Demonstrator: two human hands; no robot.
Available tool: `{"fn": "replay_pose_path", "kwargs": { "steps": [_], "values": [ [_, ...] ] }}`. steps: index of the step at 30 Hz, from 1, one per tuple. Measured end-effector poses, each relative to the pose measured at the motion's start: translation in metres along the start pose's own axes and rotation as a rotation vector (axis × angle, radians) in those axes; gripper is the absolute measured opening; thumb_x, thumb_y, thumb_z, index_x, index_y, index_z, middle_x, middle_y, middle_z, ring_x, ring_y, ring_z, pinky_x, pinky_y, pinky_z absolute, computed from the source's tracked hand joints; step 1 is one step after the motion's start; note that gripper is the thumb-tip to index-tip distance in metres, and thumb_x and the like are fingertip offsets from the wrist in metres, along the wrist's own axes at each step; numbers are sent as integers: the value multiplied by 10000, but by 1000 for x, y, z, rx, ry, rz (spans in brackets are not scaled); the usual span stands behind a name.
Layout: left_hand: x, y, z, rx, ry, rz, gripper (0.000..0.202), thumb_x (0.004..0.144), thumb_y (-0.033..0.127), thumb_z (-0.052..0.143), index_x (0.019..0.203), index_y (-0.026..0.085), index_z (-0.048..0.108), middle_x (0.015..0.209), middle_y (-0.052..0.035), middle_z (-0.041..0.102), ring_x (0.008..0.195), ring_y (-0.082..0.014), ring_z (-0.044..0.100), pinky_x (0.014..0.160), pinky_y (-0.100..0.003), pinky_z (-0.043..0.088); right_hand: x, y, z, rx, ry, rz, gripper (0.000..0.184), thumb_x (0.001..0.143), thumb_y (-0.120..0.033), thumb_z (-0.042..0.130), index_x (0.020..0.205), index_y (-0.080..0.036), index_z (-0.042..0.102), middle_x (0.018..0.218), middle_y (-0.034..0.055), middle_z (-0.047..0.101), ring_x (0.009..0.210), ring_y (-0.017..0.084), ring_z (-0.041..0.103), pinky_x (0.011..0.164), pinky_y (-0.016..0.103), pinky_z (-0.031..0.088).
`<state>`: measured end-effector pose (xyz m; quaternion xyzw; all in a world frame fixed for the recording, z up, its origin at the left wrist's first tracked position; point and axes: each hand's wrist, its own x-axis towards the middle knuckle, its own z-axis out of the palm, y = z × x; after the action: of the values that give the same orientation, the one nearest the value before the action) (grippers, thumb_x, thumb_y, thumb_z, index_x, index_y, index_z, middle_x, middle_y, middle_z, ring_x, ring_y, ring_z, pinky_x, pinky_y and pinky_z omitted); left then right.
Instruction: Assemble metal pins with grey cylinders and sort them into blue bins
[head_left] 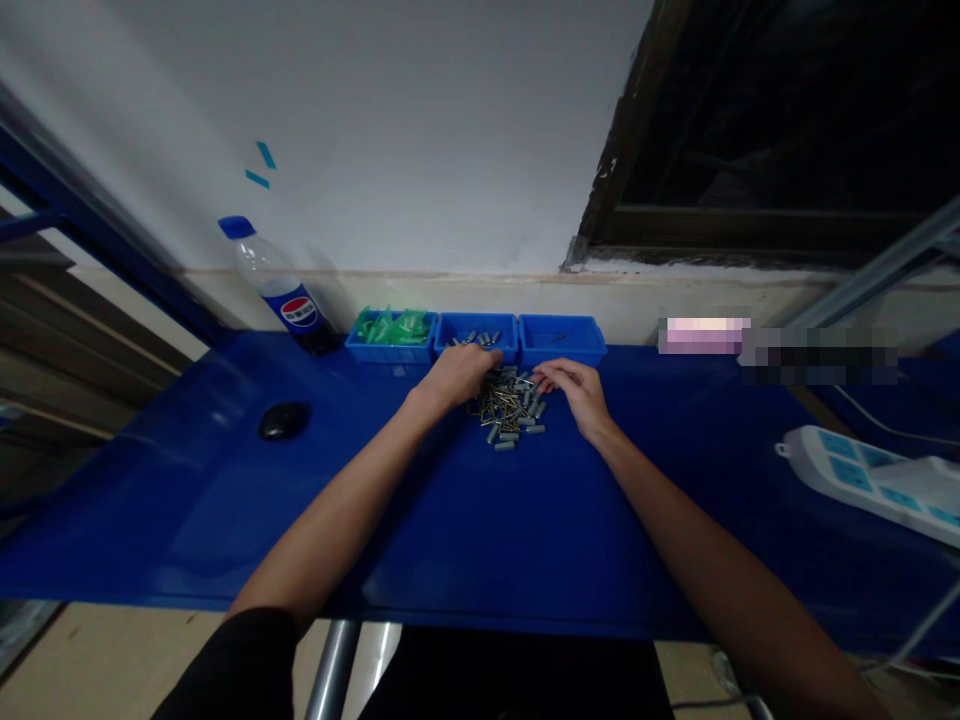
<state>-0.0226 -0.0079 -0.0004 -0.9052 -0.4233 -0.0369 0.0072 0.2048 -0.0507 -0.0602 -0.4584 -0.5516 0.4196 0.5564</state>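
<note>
A pile of small grey sleeves and brass-coloured screws (511,410) lies on the blue table (480,520), just in front of three blue bins. My left hand (461,372) rests on the pile's far left edge, fingers curled down onto the parts, close to the middle bin (478,334), which holds a few grey parts. My right hand (576,390) lies at the pile's right side, fingers bent and pinched toward the parts. What either hand holds is too small to make out. The left bin (391,336) holds green plastic pieces. The right bin (562,338) looks almost empty.
A cola bottle (279,288) with a blue cap leans against the wall at back left. A black mouse (283,420) sits left on the table. A white power strip (877,480) lies at the right. A white wall and a dark window stand behind.
</note>
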Motion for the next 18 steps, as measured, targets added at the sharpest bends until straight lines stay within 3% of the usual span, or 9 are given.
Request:
{"fn": "replay_pose_path", "kwargs": {
  "steps": [7, 12, 15, 18],
  "values": [
    [-5, -6, -15, -77, 58, 10, 300, 880, 47, 570, 1094, 170, 740, 1043, -149, 760, 919, -256, 739, 802, -335, 538, 0, 2, -1, 24, -18, -8, 312, 844, -506, 733, 847, -200, 795, 791, 59, 781, 648, 180, 667, 654, 316, 497],
    [-2, -6, -23, -563, 130, 135, 175, 877, 138, 625, 991, 158, 756, 979, -80, 785, 889, -181, 736, 855, -296, 567, 0, 1, -1, 36, -24, 10, 309, 840, -498, 733, 847, -196, 797, 789, 60, 782, 640, 177, 665, 648, 315, 504],
    [0, 1, -27, -860, 148, 121, 171, 906, 257, 644, 979, 151, 757, 965, -87, 796, 864, -174, 746, 834, -301, 595, 1, 4, -2, 42, -27, 16, 305, 857, -488, 722, 856, -193, 801, 790, 60, 782, 650, 176, 672, 651, 309, 504],
    [0, 4, -29, -1007, 115, 66, 210, 893, 337, 687, 948, 147, 757, 847, -85, 786, 746, -165, 737, 746, -292, 604, 2, 8, -4, 48, -33, 13, 293, 869, -474, 718, 868, -194, 805, 794, 59, 782, 656, 174, 676, 656, 306, 508]
  ]
}}
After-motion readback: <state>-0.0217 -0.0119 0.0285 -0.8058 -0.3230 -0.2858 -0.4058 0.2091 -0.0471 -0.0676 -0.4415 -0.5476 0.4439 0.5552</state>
